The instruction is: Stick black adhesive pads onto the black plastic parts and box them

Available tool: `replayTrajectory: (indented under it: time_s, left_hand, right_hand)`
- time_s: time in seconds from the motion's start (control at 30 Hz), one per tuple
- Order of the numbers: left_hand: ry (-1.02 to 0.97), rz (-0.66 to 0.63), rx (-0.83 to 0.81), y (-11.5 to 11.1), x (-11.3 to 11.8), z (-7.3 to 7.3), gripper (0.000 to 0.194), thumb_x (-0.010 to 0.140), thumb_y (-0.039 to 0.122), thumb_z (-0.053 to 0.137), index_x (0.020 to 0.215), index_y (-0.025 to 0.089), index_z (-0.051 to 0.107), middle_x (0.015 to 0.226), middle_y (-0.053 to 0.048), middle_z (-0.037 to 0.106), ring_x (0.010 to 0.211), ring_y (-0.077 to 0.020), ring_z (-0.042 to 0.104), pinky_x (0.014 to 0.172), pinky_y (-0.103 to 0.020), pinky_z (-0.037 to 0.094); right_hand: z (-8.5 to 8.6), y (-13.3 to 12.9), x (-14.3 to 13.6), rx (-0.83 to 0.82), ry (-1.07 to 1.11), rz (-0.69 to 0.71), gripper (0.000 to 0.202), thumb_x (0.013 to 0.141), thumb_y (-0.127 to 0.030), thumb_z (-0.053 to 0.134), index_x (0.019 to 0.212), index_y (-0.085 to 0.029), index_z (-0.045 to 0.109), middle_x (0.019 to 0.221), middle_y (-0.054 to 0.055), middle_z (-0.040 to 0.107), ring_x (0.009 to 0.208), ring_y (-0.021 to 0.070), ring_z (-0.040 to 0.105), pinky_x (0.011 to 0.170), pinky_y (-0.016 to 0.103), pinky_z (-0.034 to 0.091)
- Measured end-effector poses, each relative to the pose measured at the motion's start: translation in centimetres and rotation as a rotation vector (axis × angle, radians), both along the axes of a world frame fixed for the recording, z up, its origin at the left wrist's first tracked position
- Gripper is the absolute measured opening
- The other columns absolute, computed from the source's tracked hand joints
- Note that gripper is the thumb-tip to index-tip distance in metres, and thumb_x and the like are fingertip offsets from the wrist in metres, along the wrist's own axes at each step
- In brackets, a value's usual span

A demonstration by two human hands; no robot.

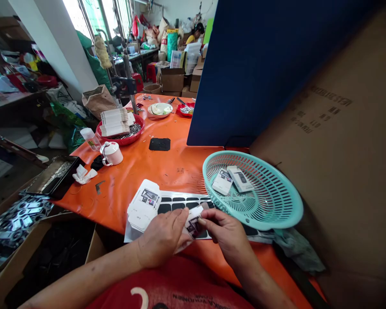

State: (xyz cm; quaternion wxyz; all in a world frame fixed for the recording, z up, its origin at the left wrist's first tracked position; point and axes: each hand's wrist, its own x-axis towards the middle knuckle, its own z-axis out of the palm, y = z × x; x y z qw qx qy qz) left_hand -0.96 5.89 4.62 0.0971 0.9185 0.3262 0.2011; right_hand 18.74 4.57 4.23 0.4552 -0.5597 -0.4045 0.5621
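Between my hands is a small white printed box [193, 224], gripped from both sides near the table's front edge. My left hand [165, 234] is closed around its left side. At its upper right, the thumb and fingers of my right hand [223, 227] pinch the box. A stack of flat white printed cartons [144, 204] lies just left of my hands. Beneath the hands is a sheet of black rounded stickers [176, 204]. To the right, a turquoise plastic basket [286, 206] holds two small printed boxes [240, 179].
A red basket [141, 128] with white cartons and metal parts stands at back left, near a lidded white mug [112, 153]. A blue board [238, 77] and large cardboard box [347, 171] wall off the right. Bins of metal parts [19, 225] sit lower left. A person [194, 34] works far back.
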Motion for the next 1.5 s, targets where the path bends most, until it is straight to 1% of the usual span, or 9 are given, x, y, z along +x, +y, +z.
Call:
replayTrajectory:
  time_s: [0.13,0.3,0.47,0.6,0.8,0.9,1.03,1.2,1.5]
  left_hand:
    - [-0.192,0.042,-0.521,-0.7,0.6,-1.0,0.031,0.093,0.024,0.047,0.123,0.017,0.050,0.105,-0.010,0.070,0.090,-0.0219,0.069,0.077,-0.034,0.055]
    - [-0.692,0.101,-0.923,-1.2,1.3,-1.8,0.058,0.096,0.031,0.050,0.146,0.019,0.024,0.095,-0.005,0.067,0.074,-0.0145,0.062,0.069,-0.027,0.049]
    - [-0.865,-0.076,-1.231,-1.8,0.9,-2.3,0.056,0.092,0.038,0.059,0.141,0.026,0.033,0.115,-0.008,0.061,0.098,-0.0164,0.060,0.084,-0.030,0.047]
    - [-0.918,-0.057,-1.413,-1.7,0.8,-2.2,0.051,0.081,0.042,0.073,0.118,0.024,0.042,0.106,-0.004,0.060,0.090,-0.0143,0.060,0.077,-0.027,0.046]
    - [-0.809,0.205,-1.307,-1.2,0.7,-1.4,0.043,0.084,0.056,0.065,0.083,0.020,0.042,0.066,0.007,0.046,0.058,-0.0069,0.041,0.055,-0.020,0.033]
    - [-0.832,0.190,-1.254,-1.4,0.4,-1.2,0.043,0.087,0.057,0.060,0.103,0.020,0.045,0.069,0.007,0.049,0.058,-0.0076,0.043,0.055,-0.020,0.033]
    - [-0.858,0.108,-1.279,-1.6,0.2,-1.0,0.047,0.089,0.052,0.060,0.119,0.020,0.042,0.084,0.000,0.060,0.069,-0.0107,0.054,0.063,-0.024,0.042]
    - [-0.741,0.191,-0.973,-1.4,-0.3,-0.4,0.030,0.088,0.045,0.063,0.083,0.016,0.060,0.081,-0.002,0.061,0.074,-0.0127,0.054,0.069,-0.026,0.043]
    - [-0.699,0.321,-1.155,-0.3,0.5,1.9,0.021,0.079,0.035,0.066,0.081,0.017,0.056,0.064,0.004,0.051,0.058,-0.0089,0.044,0.054,-0.021,0.036]
  right_hand:
    - [0.9,0.0,-0.1,0.239,-0.149,0.132,0.011,0.078,-0.030,0.067,0.075,-0.020,0.071,0.073,0.002,0.066,0.065,0.0150,0.059,0.059,0.025,0.050]
    - [0.4,-0.7,1.0,0.647,-0.525,-0.135,0.016,0.082,-0.026,0.071,0.098,-0.024,0.073,0.091,0.005,0.064,0.062,0.0134,0.057,0.067,0.030,0.055]
    - [-1.6,-2.5,1.2,0.613,-0.479,-0.087,0.012,0.087,-0.029,0.067,0.079,-0.024,0.075,0.077,0.004,0.062,0.069,0.0172,0.062,0.057,0.025,0.053]
    - [-3.8,-4.2,0.2,0.521,-0.371,0.015,0.019,0.089,-0.033,0.067,0.105,-0.025,0.073,0.077,0.002,0.068,0.065,0.0160,0.063,0.060,0.025,0.053]
    - [-4.1,-4.4,0.0,0.619,-0.347,0.123,0.041,0.089,-0.026,0.067,0.129,-0.030,0.059,0.087,0.001,0.070,0.069,0.0142,0.065,0.069,0.025,0.055]
    - [-2.9,-3.4,0.1,0.494,-0.364,-0.051,0.046,0.080,-0.032,0.076,0.124,-0.027,0.063,0.099,0.006,0.067,0.073,0.0158,0.064,0.075,0.031,0.056]
    - [-1.3,-2.6,0.1,0.242,-0.123,0.098,0.024,0.082,-0.041,0.073,0.093,-0.020,0.073,0.085,0.006,0.068,0.074,0.0189,0.064,0.067,0.030,0.055]
    - [0.1,-2.8,0.2,0.556,-0.194,0.255,0.016,0.087,-0.035,0.066,0.089,-0.024,0.077,0.077,0.005,0.067,0.070,0.0179,0.063,0.065,0.030,0.053]
    - [0.5,-2.5,-0.7,-0.103,0.130,0.182,0.029,0.068,-0.046,0.082,0.072,-0.019,0.073,0.072,0.003,0.072,0.067,0.0169,0.065,0.067,0.029,0.055]
